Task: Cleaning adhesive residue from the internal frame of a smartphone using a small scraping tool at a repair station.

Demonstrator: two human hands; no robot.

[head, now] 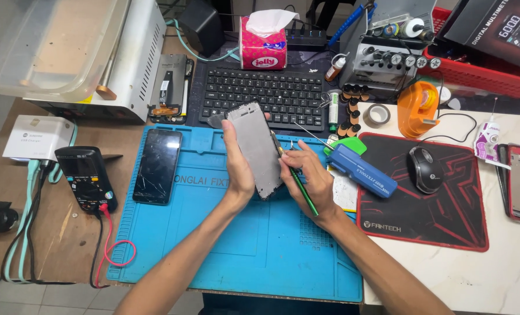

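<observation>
Both hands clamp things over the blue mat (pixel 213 256): left hand (pixel 238 169) phone frame (pixel 255 149), right hand (pixel 306 181) screwdriver (pixel 298 181).

pink tissue box (pixel 263 51), black multimeter box (pixel 493 26)

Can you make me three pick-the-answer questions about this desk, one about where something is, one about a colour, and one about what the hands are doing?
1. Where does the cracked phone lie?
A. on the blue mat
B. on the keyboard
C. on the mouse pad

2. What colour is the tool's handle?
A. red
B. green
C. white

3. What is the left hand doing?
A. resting flat
B. typing
C. holding a grey phone frame

Answers:
1 A, it sits on the mat's left part.
2 B, the stick in the right hand is green.
3 C, its fingers wrap the frame's edge.
</observation>
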